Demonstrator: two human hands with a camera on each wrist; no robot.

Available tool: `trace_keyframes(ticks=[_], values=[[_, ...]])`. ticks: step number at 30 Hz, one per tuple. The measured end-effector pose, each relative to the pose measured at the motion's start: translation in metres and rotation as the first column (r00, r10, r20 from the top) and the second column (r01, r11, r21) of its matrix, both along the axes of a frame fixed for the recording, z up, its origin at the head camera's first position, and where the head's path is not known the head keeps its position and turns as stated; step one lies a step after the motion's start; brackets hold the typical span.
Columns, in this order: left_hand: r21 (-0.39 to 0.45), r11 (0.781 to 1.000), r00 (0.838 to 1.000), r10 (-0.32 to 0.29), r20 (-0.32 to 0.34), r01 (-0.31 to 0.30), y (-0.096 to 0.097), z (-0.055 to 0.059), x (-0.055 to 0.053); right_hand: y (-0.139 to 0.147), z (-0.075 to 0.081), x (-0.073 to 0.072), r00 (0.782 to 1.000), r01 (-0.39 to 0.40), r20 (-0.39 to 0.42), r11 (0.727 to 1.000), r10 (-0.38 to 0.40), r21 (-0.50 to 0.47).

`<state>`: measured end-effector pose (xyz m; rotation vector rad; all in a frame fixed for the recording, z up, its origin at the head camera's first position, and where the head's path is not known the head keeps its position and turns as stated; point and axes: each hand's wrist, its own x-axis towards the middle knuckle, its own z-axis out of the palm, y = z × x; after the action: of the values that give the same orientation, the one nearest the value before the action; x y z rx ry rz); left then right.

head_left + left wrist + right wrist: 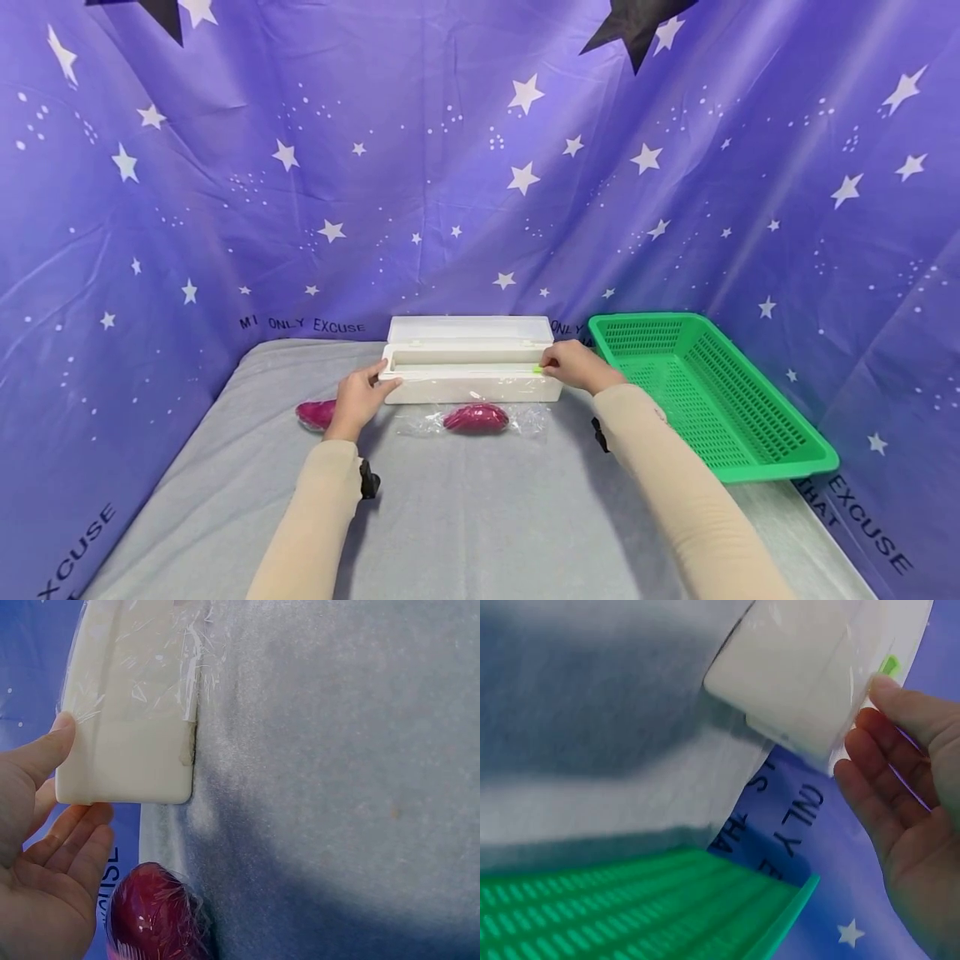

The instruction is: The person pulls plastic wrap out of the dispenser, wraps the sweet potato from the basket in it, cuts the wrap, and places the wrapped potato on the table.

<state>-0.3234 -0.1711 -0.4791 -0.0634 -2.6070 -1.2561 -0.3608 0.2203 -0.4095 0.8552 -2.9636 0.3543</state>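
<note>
A white cling film dispenser (435, 390) stands at the back of the table with its lid (469, 328) raised. My left hand (356, 402) grips its left end, thumb at the front top edge and fingers around the end. At the right end, my right hand (577, 364) pinches the small green slide cutter (889, 666), thumb against it. Clear film (142, 667) hangs over the dispenser's front in the left wrist view. Before it lies a glossy dark red oblong item (476, 418) on clear film. Another dark red item (150, 915), wrapped in film, lies beside my left hand.
A green slotted plastic basket (787, 417) stands on the right, close to my right forearm. Grey cloth (480, 517) covers the table. A purple star-printed curtain (420, 167) hangs right behind the dispenser and along both sides.
</note>
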Motion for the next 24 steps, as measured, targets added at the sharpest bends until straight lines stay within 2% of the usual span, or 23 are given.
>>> trace_keyframes(ticks=[7,18,24], values=[[-0.007,1.0,1.0,0.004,-0.001,-0.004,-0.001,-0.002,-0.001,0.011,0.003,0.001,1.0,0.021,0.006,1.0,-0.021,0.002],[-0.016,1.0,1.0,0.003,-0.008,-0.004,0.002,-0.002,-0.002,0.01,0.007,0.004,0.998,0.055,0.009,0.997,-0.055,0.045],[-0.021,1.0,1.0,0.001,-0.013,-0.001,0.0,-0.002,-0.002,0.013,0.006,0.002,0.999,0.047,0.021,0.998,-0.048,0.035]])
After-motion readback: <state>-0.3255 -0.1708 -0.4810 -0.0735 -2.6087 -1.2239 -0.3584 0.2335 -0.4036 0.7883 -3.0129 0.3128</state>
